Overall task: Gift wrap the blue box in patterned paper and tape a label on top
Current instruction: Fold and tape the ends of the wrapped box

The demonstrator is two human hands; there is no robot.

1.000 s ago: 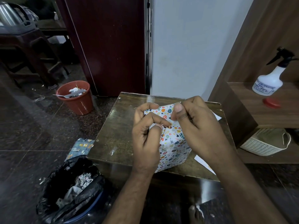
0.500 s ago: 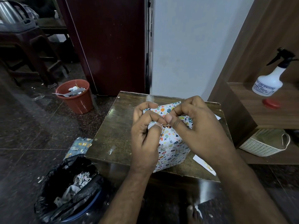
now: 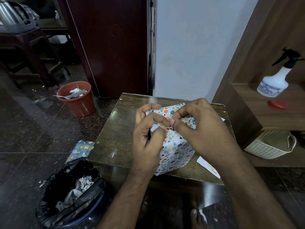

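Both hands meet above the wrapped box (image 3: 175,151): left hand (image 3: 148,138) and right hand (image 3: 203,129) have fingers curled, their tips pinched together at the box's top; what they pinch is too small to tell. Box stands near the bench's (image 3: 115,129) front edge, bare wood to its left. A white paper slip (image 3: 208,166) lies at the front right edge. A black-lined bin (image 3: 71,194) sits on the floor at the front left corner.
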